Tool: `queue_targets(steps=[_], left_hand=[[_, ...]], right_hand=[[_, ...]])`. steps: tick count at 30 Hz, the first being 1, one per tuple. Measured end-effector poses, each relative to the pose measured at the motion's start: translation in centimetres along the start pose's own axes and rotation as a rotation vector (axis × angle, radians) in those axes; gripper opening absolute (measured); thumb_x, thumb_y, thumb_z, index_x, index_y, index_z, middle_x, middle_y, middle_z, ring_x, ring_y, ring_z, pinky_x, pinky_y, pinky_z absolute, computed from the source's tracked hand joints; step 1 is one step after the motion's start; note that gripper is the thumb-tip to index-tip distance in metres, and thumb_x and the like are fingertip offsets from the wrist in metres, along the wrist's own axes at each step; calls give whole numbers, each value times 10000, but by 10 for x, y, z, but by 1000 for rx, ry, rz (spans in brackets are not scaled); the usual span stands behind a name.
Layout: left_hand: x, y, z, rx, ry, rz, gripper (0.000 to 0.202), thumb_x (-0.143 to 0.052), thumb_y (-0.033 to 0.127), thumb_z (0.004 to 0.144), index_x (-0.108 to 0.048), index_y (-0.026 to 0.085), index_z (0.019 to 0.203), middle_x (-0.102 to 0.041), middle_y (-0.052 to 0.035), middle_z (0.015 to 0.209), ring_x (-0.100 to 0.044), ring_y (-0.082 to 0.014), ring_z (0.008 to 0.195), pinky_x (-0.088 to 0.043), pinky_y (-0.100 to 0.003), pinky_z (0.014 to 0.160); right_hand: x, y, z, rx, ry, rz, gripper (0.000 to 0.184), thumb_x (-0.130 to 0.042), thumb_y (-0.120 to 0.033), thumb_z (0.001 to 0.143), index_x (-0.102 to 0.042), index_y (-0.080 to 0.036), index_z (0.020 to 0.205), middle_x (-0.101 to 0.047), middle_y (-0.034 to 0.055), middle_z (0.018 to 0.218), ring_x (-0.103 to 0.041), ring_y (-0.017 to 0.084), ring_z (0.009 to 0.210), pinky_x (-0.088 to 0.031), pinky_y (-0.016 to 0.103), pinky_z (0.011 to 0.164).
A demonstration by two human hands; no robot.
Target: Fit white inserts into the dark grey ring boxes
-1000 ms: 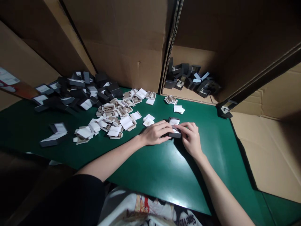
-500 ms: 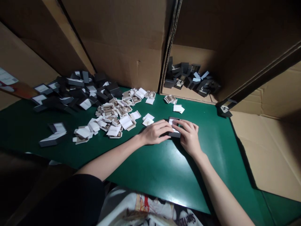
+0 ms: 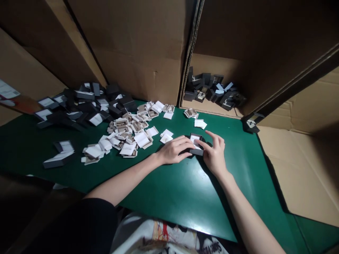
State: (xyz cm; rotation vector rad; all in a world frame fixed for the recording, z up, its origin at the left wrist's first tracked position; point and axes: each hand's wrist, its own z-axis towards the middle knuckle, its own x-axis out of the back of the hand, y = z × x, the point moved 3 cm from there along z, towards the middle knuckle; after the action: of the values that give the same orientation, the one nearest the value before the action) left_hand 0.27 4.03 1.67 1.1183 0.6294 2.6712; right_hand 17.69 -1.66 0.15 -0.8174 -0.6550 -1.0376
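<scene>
A small black box (image 3: 196, 144) with a white insert lies open on the green table (image 3: 169, 197). My left hand (image 3: 174, 150) lies against its left side, fingers curled on the box's edge. My right hand (image 3: 215, 154) rests at the box's right side; its thumb touches the box and its index finger is lifted and stretched out. Loose white and beige inserts (image 3: 127, 135) lie scattered to the left of my hands.
A heap of black boxes (image 3: 79, 106) fills the far left of the table. A cardboard carton (image 3: 212, 106) at the back right holds more black boxes (image 3: 212, 91). Cardboard walls stand behind. One black box (image 3: 250, 124) sits at the table's right edge.
My right hand's fingers, which lay over the box half a second ago, have lifted and spread, uncovering the white insert. The left hand has stayed on the box.
</scene>
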Motion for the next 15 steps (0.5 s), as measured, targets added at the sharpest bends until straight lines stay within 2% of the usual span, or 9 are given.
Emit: queue_targets(steps=[5, 8, 12, 15], left_hand=[[0, -1, -1, 26, -19, -12, 202, -583, 181, 849, -590, 158, 1048, -639, -115, 1031, -595, -209, 985, -504, -385, 869], [0, -2, -1, 27, -29, -23, 207, -580, 182, 851, -592, 161, 1056, -639, -118, 1035, -598, -211, 975, -507, -386, 856], [2, -2, 0, 31, -25, -28, 210, -580, 180, 855, -587, 145, 1062, -641, -131, 1038, -596, -215, 988, -501, -391, 868], [2, -1, 1, 25, -23, -35, 206, -579, 180, 857, -587, 144, 1060, -646, -133, 1054, -596, -217, 1005, -496, -398, 879]], right_hand=[[-1, -2, -1, -15, 3, 106, 545, -451, 13, 762, -596, -317, 1171, -408, 80, 1350, -388, 284, 1153, -415, 491, 894], [-2, -1, -1, -12, 17, 179, 518, -460, 14, 749, -629, -314, 1113, -428, 68, 1314, -399, 270, 1133, -428, 475, 899], [-3, -1, -1, 5, -13, 123, 469, -477, 16, 730, -669, -294, 1025, -371, 66, 1371, -362, 300, 1161, -429, 500, 880], [-2, -3, -1, 11, 11, 143, 508, -456, 15, 757, -624, -305, 1114, -376, 70, 1378, -375, 284, 1164, -431, 494, 898]])
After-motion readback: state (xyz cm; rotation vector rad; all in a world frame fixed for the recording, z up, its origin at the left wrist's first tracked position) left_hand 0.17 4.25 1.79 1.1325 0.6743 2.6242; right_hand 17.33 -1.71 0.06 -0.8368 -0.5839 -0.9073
